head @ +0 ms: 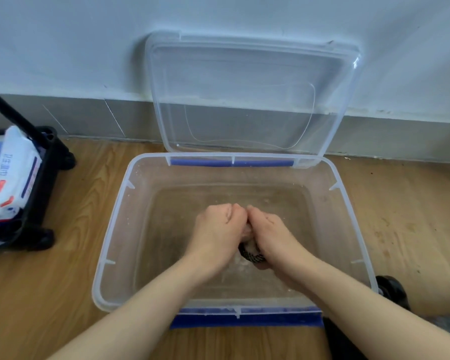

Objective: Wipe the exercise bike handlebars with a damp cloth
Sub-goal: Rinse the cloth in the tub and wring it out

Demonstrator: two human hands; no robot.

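Both my hands are pressed together over a clear plastic tub that holds shallow water. My left hand and my right hand are clenched around a bunched cloth. Only a dark, patterned end of the cloth shows between my wrists; the rest is hidden inside my fists. The exercise bike handlebars are not in view.
The tub's clear lid leans upright against the white wall behind it. A black cart at the left carries a white wet-wipe pack. A black wheel sits by the tub's right front corner. Wooden floor surrounds the tub.
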